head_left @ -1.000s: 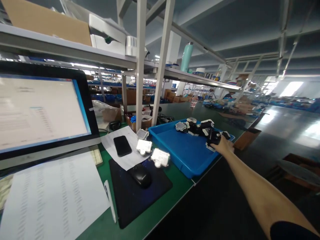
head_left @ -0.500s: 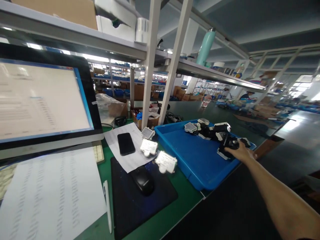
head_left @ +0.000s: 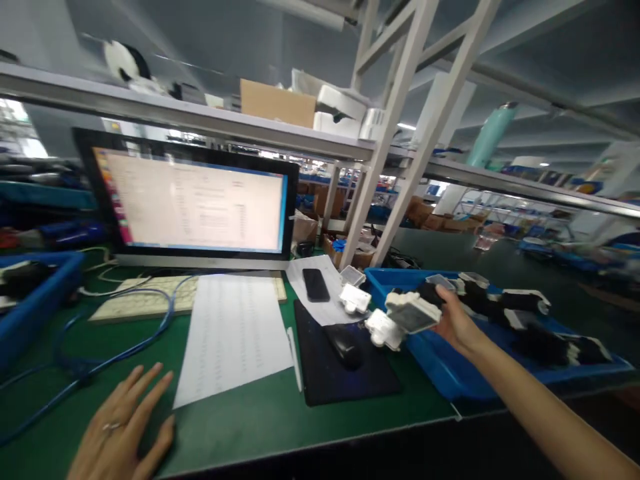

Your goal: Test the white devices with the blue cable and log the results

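Right hand (head_left: 457, 323) now holds a white-and-black module (head_left: 414, 312) up off the blue tray (head_left: 440, 370), fingers wrapped round its right end, part carried out over the tray's left edge toward the mouse pad (head_left: 345, 363). A second ago that hand was at the far right corner of the tray, down on the pile of parts; half a second ago it was closing on one there. So: one unit picked, lifted clear and brought in toward the body. The view has also swung left, and the monitor (head_left: 195, 203), keyboard (head_left: 150, 300) and blue cable (head_left: 100, 347) now sit mid-frame. Left hand (head_left: 123, 433) has come into view, flat on the green counter (head_left: 260, 427), palm down, fingers spread, holding nothing, just left of the printed sheet (head_left: 233, 337). Remaining modules (head_left: 530, 313) lie in a row along the tray's back and right side. Two loose white units (head_left: 356, 299) rest on the counter between the phone (head_left: 316, 285) and the tray; a third (head_left: 383, 330) sits just below the held part, and I can't tell whether they touch. Mouse (head_left: 343, 345) on the pad, pen (head_left: 296, 359) along the sheet's right edge. Second blue bin (head_left: 35, 307) at far left. Motion blur on the right side; detail of the held unit's face not readable.
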The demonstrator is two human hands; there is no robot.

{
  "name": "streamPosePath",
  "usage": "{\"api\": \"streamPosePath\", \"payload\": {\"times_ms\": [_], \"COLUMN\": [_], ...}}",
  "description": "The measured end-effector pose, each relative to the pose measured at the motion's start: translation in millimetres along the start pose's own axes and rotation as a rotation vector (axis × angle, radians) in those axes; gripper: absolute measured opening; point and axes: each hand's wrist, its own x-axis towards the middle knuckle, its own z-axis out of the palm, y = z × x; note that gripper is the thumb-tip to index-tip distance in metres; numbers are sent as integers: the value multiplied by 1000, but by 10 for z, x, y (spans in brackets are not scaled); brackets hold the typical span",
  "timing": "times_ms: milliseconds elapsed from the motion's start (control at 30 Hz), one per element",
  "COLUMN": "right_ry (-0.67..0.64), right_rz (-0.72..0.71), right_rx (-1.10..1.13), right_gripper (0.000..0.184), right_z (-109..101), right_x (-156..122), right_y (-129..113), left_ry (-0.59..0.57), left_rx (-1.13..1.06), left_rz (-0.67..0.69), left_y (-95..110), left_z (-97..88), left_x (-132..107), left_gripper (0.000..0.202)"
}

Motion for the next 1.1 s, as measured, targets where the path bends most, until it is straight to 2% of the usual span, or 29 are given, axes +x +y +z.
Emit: {"api": "streamPosePath", "payload": {"times_ms": [33, 133, 200, 233, 300, 367, 467, 533, 633, 700, 767, 933, 1100], "right_ry": [-148, -568, -786, -865, -964, -1011, -1018, -995, -929, -860, -793, -671, -444], "right_rz": [48, 110, 80, 61, 39, 15, -47, -85, -152, -234, -330, -435, -387], "right_rx": [17, -21, -138, -222, -392, -486, -571, -616, -608, -551, -473, -270, -60], "right_gripper": [34, 38, 46, 50, 54, 54, 53, 57, 63, 61, 57, 56, 51], "right_z": [299, 1214, 1820, 2115, 2668, 3145, 3676, 3892, 4008, 3965, 3854, 3393, 2700], "right_x": [-119, -502, -749, -866, -1082, -1265, -1444, -1494, -1494, -1476, -1470, -1523, -1544], "right_y": [-4, 53, 114, 142, 189, 227, 283, 318, 347, 344, 338, 445, 824], "left_ry": [-21, 37, 63, 60, 42, -6, -98, -95, 0, 27, 14, -2, 22], "left_rx": [66, 114, 86, 65, 58, 92, 150, 150, 144, 152, 155, 181, 247], "left_rz": [12, 11, 31, 83, 227, 276, 202, 81, -217, -402, -492, -508, -459], "left_y": [32, 176, 271, 310, 357, 340, 185, 34, -149, -209, -231, -245, -274], "left_z": [-34, -108, -149, -173, -236, -309, -385, -394, -368, -345, -314, -140, -48], "left_x": [-25, -65, -69, -65, -47, -21, -6, -22, -35, 0, 78, 320, 371], "left_gripper": [63, 69, 71, 71, 68, 67, 74, 76, 71, 70, 70, 67, 71]}}
